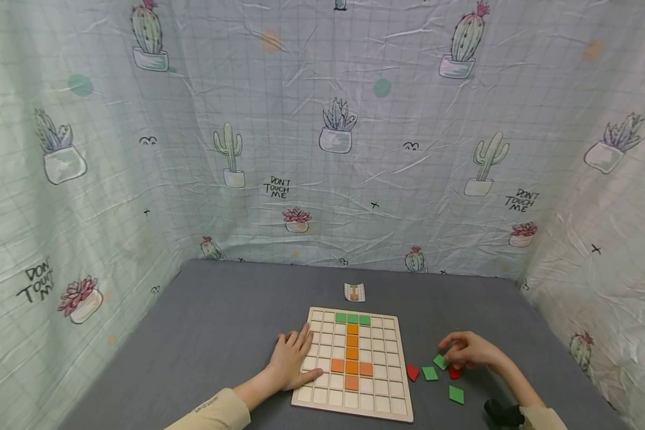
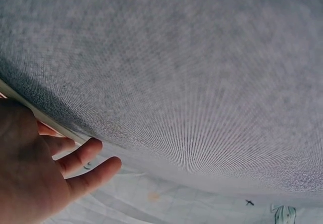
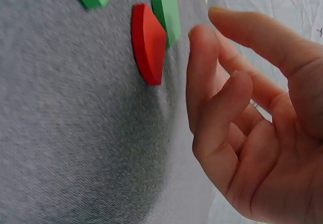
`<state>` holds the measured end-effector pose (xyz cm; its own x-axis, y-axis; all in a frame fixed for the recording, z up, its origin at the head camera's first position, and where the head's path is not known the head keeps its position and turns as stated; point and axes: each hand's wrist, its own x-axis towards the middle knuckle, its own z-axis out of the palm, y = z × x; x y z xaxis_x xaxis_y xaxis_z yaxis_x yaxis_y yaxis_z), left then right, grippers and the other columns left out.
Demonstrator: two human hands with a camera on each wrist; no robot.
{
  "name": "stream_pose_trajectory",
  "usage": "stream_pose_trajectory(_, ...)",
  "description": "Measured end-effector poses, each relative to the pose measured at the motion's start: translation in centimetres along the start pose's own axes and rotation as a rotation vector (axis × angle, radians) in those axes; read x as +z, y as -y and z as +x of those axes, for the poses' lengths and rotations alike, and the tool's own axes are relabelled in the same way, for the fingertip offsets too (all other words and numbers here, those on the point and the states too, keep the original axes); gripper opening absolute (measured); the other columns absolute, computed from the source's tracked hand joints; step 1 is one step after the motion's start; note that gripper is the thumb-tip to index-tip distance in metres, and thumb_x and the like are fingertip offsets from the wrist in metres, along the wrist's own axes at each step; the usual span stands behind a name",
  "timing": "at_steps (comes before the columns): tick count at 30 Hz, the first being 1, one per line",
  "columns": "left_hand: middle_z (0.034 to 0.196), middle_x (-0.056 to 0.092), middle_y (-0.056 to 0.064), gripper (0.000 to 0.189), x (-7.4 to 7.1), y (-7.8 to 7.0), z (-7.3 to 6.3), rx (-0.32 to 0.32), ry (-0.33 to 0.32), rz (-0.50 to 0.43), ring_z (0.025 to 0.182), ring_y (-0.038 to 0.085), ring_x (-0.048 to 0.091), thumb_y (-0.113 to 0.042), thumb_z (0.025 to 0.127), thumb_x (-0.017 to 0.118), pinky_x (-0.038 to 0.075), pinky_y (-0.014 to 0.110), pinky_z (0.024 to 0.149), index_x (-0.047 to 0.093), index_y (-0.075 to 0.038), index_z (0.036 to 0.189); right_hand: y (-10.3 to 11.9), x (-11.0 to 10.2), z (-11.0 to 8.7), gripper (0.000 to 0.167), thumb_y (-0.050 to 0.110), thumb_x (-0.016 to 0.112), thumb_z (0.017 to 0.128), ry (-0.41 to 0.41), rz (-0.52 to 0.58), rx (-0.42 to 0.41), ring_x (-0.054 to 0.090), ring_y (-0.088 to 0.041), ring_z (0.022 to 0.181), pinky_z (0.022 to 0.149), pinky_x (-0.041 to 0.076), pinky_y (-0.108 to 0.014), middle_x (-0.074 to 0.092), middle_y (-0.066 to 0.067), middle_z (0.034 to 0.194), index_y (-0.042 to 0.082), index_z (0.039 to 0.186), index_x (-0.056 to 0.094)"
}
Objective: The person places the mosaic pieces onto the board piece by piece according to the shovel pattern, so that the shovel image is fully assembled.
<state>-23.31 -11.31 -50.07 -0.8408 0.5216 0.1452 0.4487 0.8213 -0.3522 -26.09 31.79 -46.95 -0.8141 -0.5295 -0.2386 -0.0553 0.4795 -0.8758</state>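
My left hand (image 1: 292,361) rests with spread fingers on the left edge of a wooden grid board (image 1: 378,404). Three green tiles (image 1: 353,319) lie in the board's top row. Below them runs a column of orange tiles (image 1: 352,341), with paler orange tiles (image 1: 352,383) around its lower end. Right of the board, my right hand (image 1: 470,350) hovers over loose pieces, fingers loosely bent and nothing visible between them. In the right wrist view a red curved piece (image 3: 149,45) and a green tile (image 3: 168,19) lie beside the fingertips. The left wrist view shows the left hand (image 2: 45,168) from its palm side.
A small printed card (image 1: 354,292) lies behind the board. Another red piece (image 1: 412,372) and green tiles (image 1: 456,395) are scattered on the grey table (image 1: 236,316) to the right. A cactus-print curtain (image 1: 376,167) encloses the back and sides.
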Motion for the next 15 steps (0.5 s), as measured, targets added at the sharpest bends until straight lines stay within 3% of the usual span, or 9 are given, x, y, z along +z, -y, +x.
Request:
stream_pose_trajectory(7, 0.142, 0.035, 0.009, 0.083, 0.1, 0.0, 0.1, 0.000, -0.002, -0.002, 0.104, 0.022, 0.046, -0.072, 0.080, 0.024, 0.036, 0.043, 0.074, 0.041, -0.011, 0.134, -0.8, -0.6, 0.4, 0.033, 0.010, 0.058, 0.083, 0.048, 0.009, 0.035, 0.043, -0.003, 0.050, 0.043, 0.028, -0.019, 0.058, 0.006, 0.066, -0.012, 0.108, 0.052)
stream_pose_trajectory(15, 0.142, 0.036, 0.009, 0.083, 0.1, 0.0, 0.1, 0.001, -0.001, -0.013, 0.105, 0.022, 0.047, -0.072, 0.080, 0.026, 0.036, 0.042, 0.073, 0.041, -0.011, 0.134, -1.5, -0.7, 0.8, 0.032, 0.008, 0.059, 0.082, 0.085, -0.004, 0.012, 0.040, -0.001, 0.048, 0.043, 0.028, -0.019, 0.058, 0.008, 0.065, -0.012, 0.107, 0.053)
